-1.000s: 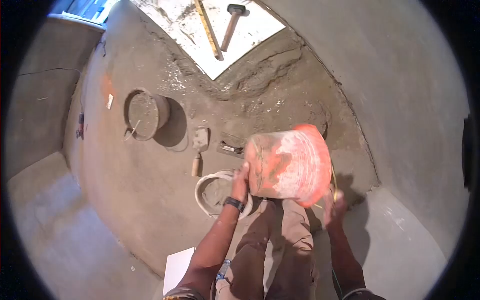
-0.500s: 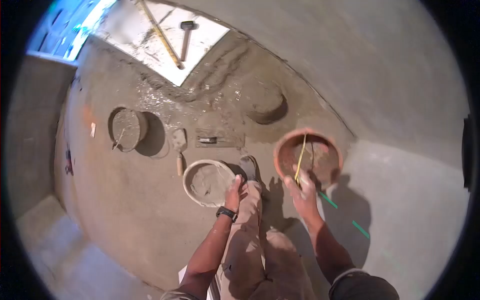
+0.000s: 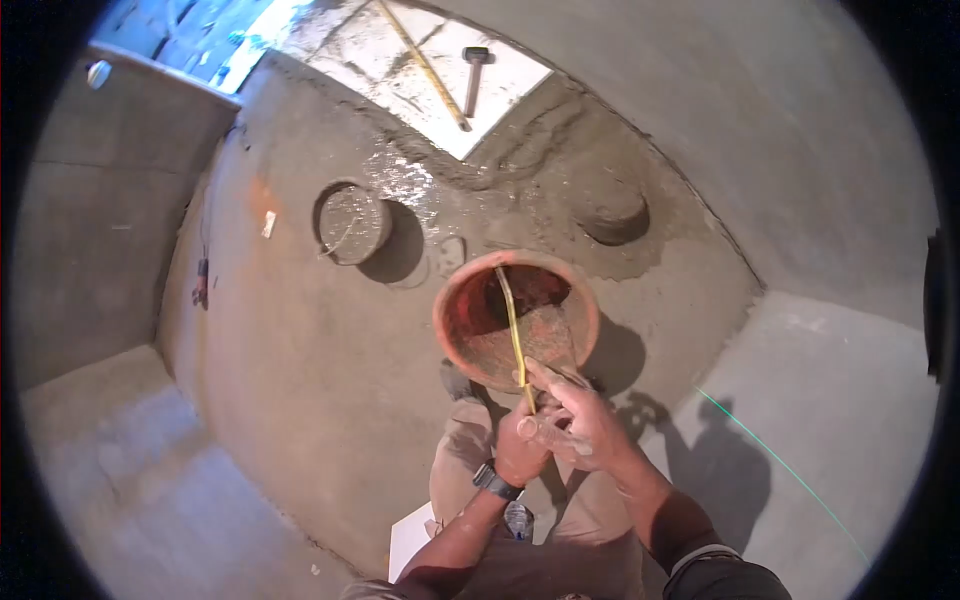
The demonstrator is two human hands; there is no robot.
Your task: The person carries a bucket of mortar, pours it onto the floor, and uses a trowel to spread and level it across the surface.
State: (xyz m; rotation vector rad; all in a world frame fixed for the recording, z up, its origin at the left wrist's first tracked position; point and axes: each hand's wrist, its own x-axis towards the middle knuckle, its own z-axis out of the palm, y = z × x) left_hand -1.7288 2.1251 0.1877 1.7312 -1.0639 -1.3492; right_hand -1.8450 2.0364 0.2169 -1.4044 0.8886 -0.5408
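Observation:
A reddish-orange bucket [image 3: 447,318] is held in front of my legs, its wet, dirty inside turned towards me. Its handle [image 3: 515,335], with a yellow sleeve, runs across the opening to my hands. My right hand [image 3: 585,425], smeared with grey, is closed at the near end of the handle, its index finger lying along it. My left hand [image 3: 520,455], wearing a dark wrist watch [image 3: 492,480], is closed against the right one at the same handle end; its fingers are partly hidden. Beyond the bucket, part of a trowel blade [image 3: 452,252] shows on the floor.
A mortar-coated bucket [image 3: 378,222] stands at the left. Further off, a mallet [image 3: 475,80] and a yellow bar [image 3: 425,65] lie on a white board [image 3: 510,90]. A mound of mortar [image 3: 612,210] sits near the right wall. A green line [image 3: 775,455] crosses the pale floor.
The orange bucket has moved left in front of me and now covers the spot of the mortar-filled basin. My left hand has left that basin and joined my right at the handle.

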